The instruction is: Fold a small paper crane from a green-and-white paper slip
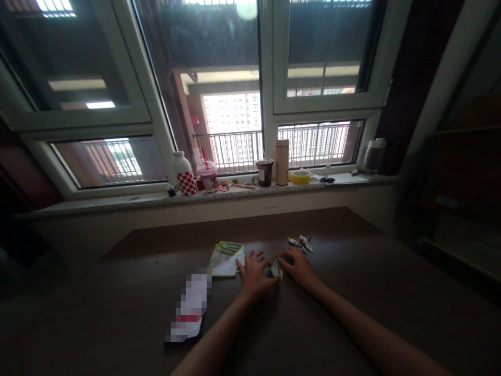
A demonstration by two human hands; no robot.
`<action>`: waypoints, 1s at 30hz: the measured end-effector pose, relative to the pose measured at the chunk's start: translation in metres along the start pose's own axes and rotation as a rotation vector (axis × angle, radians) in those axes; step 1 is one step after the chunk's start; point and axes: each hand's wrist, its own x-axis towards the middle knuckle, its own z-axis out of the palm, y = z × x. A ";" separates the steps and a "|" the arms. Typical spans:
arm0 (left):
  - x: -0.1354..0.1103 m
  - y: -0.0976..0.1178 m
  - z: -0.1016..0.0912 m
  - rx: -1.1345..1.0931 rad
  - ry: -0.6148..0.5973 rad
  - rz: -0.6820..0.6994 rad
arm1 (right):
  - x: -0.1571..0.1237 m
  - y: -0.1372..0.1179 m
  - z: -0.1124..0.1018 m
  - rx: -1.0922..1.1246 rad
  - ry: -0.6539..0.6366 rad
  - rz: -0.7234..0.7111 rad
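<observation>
Both my hands rest on a dark brown table (352, 292), close together. Between them stands a small folded piece of printed paper (276, 268). My left hand (253, 275) lies beside it with fingers spread on the table, thumb touching the paper. My right hand (297, 265) pinches the paper's right side, fingers curled. Just beyond my right hand lie two small folded paper figures (300, 243). A stack of green and white printed sheets (226, 257) lies left of my left hand.
A phone-like flat object (189, 309) lies on the table at the front left. The granite windowsill (117, 201) holds a red-checked bottle (185, 174), a pink cup (207, 176), a dark cup (264, 172), a tan flask (282, 162), yellow tape (300, 176), scissors (326, 179).
</observation>
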 end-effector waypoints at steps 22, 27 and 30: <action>-0.001 0.003 -0.002 -0.001 -0.015 -0.004 | 0.002 0.000 0.000 0.045 0.032 -0.013; -0.002 0.004 -0.003 0.019 -0.023 -0.011 | 0.002 -0.002 -0.001 0.066 0.027 -0.017; -0.002 0.003 -0.003 0.019 -0.018 -0.004 | 0.002 -0.003 -0.001 0.064 0.027 -0.007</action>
